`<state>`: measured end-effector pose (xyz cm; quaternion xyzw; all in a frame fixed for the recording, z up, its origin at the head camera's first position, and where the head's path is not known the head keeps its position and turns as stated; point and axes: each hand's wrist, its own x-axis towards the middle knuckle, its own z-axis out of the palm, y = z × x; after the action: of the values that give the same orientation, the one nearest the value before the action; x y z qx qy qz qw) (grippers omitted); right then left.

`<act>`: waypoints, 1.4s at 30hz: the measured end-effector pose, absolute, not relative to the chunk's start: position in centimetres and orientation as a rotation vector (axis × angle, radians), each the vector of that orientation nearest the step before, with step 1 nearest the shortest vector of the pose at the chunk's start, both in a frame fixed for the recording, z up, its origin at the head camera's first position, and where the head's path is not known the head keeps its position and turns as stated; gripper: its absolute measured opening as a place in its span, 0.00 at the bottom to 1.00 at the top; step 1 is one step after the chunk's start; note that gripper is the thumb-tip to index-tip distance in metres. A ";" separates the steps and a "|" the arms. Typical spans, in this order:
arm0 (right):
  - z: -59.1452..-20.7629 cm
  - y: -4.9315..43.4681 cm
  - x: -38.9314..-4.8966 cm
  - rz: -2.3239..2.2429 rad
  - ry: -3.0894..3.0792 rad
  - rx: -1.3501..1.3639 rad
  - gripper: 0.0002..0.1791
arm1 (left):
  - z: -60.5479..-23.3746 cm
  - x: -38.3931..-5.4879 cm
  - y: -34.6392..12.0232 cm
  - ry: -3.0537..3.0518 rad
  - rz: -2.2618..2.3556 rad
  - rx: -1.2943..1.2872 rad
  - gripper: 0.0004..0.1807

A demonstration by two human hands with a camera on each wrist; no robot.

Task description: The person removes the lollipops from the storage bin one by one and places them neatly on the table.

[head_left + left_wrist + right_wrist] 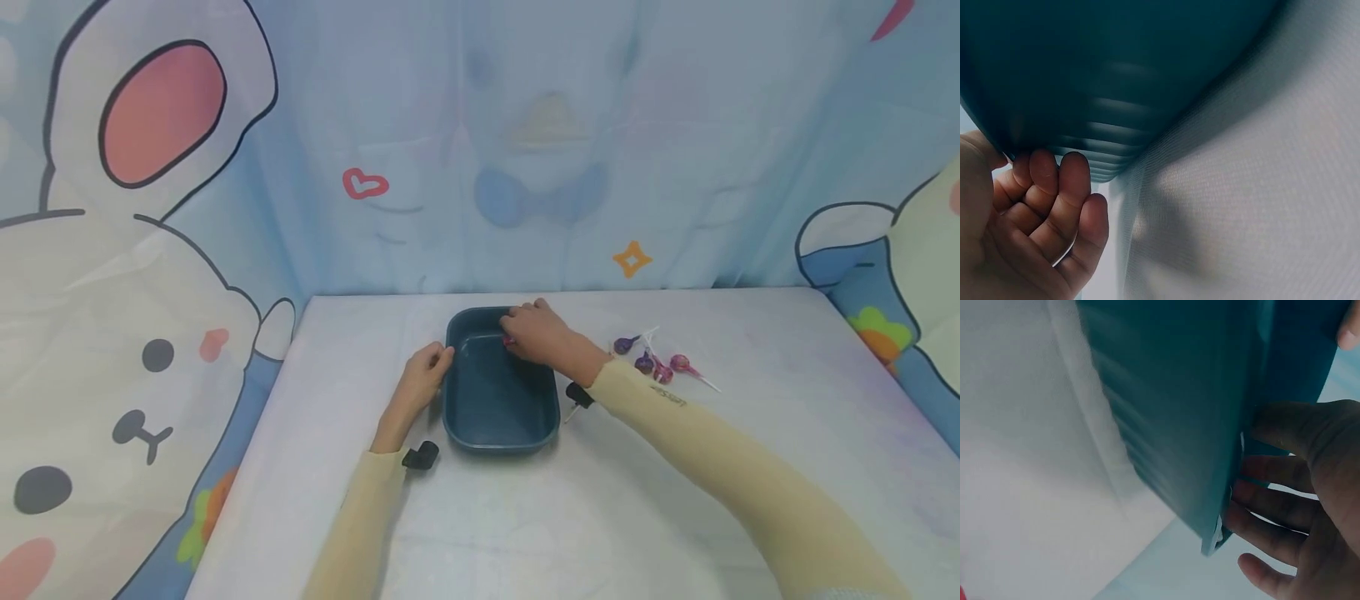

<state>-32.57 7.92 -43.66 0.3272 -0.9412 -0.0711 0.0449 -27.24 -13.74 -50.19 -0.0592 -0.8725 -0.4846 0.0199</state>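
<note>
A dark teal plastic bin (501, 446) stands on the white table. My left hand (426, 372) grips its left rim, thumb over the edge; in the left wrist view the curled fingers (1075, 181) lie against the outer wall. My right hand (542, 335) reaches over the far right corner of the bin. A lollipop's red head (508, 340) shows at its fingertips, inside the bin; the stick is mostly hidden. In the right wrist view my right hand (1297, 506) has its thumb and fingers bent over the rim, the lollipop mostly out of sight.
Right of the bin lie several lollipops: a purple one (624, 345), another purple one (645, 363), and a red one (680, 363) with its stick pointing right. A white stick (573, 413) pokes out beneath the right wrist's black camera (579, 395). A printed curtain (555, 167) hangs behind the table.
</note>
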 end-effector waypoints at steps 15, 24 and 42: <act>-44.4 6.7 -33.0 -0.383 -2.933 1.040 0.08 | -50.3 -27.3 -13.8 -2.705 -1.507 -0.193 0.18; -44.7 6.5 -33.0 -0.384 -2.963 1.037 0.04 | -50.3 -27.3 -13.8 -2.705 -1.520 -0.200 0.18; -43.7 6.4 -32.8 -0.300 -2.889 1.084 0.05 | -50.4 -27.3 -13.7 -2.714 -1.508 -0.178 0.18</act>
<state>-32.78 6.35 -43.73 0.3495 -0.9317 -0.0968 0.0206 -27.32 -13.72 -50.38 -0.0572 -0.8726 -0.4848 0.0160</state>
